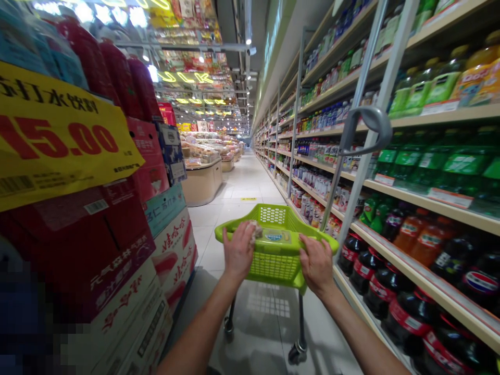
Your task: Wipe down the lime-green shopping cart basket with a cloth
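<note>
A bright green shopping cart [273,265] stands in front of me, with a perforated basket and dark legs on casters. My left hand [239,251] lies closed over the left part of its handle. A small crumpled whitish thing [255,230] shows beside the left fingers; its kind is unclear. My right hand [317,264] is closed on the right part of the handle, fingers curled over the bar. Between both hands a clear label panel [275,236] is set into the handle. The thumbs and undersides of the fingers are partly hidden.
Shelves of drinks [422,192] line the right side, close to the cart. A grey loop [385,130] on a pole juts out there. Stacked drink cartons [113,250] with a yellow price sign [66,140] rise at left. A tiled aisle [242,179] runs ahead past rounded display counters [205,182].
</note>
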Tool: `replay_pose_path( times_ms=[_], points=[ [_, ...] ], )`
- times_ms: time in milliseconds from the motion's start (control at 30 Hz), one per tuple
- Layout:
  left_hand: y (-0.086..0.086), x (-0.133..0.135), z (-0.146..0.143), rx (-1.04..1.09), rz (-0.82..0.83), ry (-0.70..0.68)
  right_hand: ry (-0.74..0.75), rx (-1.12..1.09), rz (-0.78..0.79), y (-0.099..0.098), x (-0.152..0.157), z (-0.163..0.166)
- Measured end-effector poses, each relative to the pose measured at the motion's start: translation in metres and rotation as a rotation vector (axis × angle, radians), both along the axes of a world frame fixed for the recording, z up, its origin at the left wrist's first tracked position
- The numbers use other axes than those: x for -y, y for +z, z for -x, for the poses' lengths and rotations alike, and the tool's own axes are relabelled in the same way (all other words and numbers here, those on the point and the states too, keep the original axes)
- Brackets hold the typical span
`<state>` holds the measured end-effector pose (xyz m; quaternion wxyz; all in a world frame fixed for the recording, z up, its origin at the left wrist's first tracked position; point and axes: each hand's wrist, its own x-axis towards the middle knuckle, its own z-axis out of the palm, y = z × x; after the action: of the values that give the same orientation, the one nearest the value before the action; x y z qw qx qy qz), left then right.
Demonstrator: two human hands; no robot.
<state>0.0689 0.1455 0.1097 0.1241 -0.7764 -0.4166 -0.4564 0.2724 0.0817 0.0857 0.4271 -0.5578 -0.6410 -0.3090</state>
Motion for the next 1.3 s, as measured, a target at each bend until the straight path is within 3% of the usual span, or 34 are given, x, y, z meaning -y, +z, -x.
replay_pose_path(
  times_ms=[100,300,367,500,567,633,767,833,900,1000,1067,1300],
  points=[
    [0.003,-0.008,0.005,0.137,0.057,0.148,-0.016,-0.028,-0.009,-0.001,-0.001,0.002],
    [0.008,0.020,-0.046,-0.133,0.022,-0.129,0.001,-0.042,-0.003,0.000,-0.001,0.004],
    [0.009,0.017,-0.037,-0.146,0.032,-0.114,0.011,-0.033,0.012,0.000,0.001,0.003],
    [0.011,-0.007,0.009,0.018,0.092,0.121,0.008,-0.061,0.027,0.001,0.002,0.002],
    [0.011,-0.012,0.016,0.084,0.111,0.180,0.004,-0.075,0.019,0.001,0.002,0.004],
    [0.011,-0.005,0.002,0.057,0.112,0.122,0.000,-0.078,0.005,0.000,0.000,0.006],
    [0.009,0.023,-0.050,-0.127,0.035,-0.140,0.009,-0.059,-0.008,-0.001,-0.001,0.004],
    [0.008,0.028,-0.058,-0.191,-0.004,-0.218,0.019,-0.040,-0.005,-0.002,-0.001,0.001],
    [0.009,0.022,-0.045,-0.180,0.004,-0.190,0.024,-0.032,0.003,-0.002,0.000,-0.002],
    [0.012,0.003,-0.012,-0.053,0.075,-0.005,0.019,-0.052,0.015,-0.002,0.001,-0.004],
    [0.015,-0.001,-0.005,0.009,0.114,0.078,0.009,-0.071,0.009,-0.002,0.000,-0.002],
    [0.012,0.028,-0.066,-0.190,0.030,-0.190,0.012,-0.037,-0.003,-0.002,0.002,-0.002]
  ],
)
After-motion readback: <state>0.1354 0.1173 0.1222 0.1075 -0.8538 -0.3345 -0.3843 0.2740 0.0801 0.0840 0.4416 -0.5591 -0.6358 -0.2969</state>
